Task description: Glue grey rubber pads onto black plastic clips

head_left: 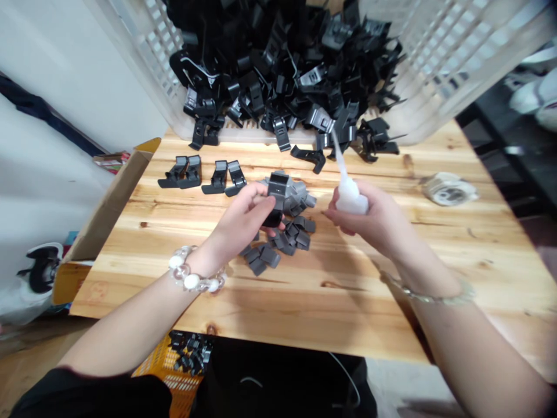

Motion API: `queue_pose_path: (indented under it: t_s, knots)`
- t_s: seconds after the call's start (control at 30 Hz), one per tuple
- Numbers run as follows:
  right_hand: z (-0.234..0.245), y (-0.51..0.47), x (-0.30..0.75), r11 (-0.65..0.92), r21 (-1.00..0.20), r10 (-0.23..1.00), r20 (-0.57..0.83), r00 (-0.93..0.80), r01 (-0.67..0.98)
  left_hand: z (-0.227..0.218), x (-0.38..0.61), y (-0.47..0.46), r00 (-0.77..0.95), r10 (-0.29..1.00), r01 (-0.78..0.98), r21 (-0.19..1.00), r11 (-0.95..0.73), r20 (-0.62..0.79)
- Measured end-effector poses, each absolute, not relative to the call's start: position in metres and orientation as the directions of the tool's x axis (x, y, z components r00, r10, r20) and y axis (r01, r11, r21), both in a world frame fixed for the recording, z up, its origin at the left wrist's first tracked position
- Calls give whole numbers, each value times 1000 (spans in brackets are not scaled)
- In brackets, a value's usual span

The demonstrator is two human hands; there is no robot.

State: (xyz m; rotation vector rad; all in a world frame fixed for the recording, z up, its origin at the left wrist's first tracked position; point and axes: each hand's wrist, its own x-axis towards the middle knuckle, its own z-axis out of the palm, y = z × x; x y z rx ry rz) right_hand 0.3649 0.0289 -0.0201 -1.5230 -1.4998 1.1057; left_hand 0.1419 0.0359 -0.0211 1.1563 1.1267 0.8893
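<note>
My left hand (243,217) is closed round a black plastic clip (275,200) and holds it just above a heap of small grey pads (287,235) on the wooden table (304,302). My right hand (369,217) grips a small white squeeze bottle (350,194) with a long thin nozzle that points up and away. The two hands are close together over the middle of the table, the bottle just right of the clip.
A big white crate (439,64) tipped at the back spills many black clips (282,69) onto the table. Two pairs of clips (202,176) lie at the back left. A tape roll (448,188) sits right. A cardboard box (104,209) and an orange basket (178,371) stand below.
</note>
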Motion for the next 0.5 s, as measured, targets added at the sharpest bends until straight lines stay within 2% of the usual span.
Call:
queue_pose_path:
  t_s: [0.07, 0.13, 0.23, 0.37, 0.5]
  knots:
    - [-22, 25, 356, -111, -968, 985, -136, -103, 225, -23, 145, 30, 291, 924, 36, 968, 248, -248]
    - [-23, 20, 349, -141, -976, 975, -166, -146, 166, -24, 148, 25, 345, 897, 44, 959, 280, -277]
    - [-25, 13, 341, -101, -973, 978, -135, -162, 206, -28, 151, 20, 387, 872, 52, 951, 304, -300]
    - [-28, 7, 334, 33, -950, 995, 4, -96, 309, -32, 153, 19, 394, 857, 77, 941, 330, -333]
    - [-32, 5, 330, 152, -902, 986, 111, -124, 403, -33, 154, 18, 424, 844, 80, 941, 328, -329]
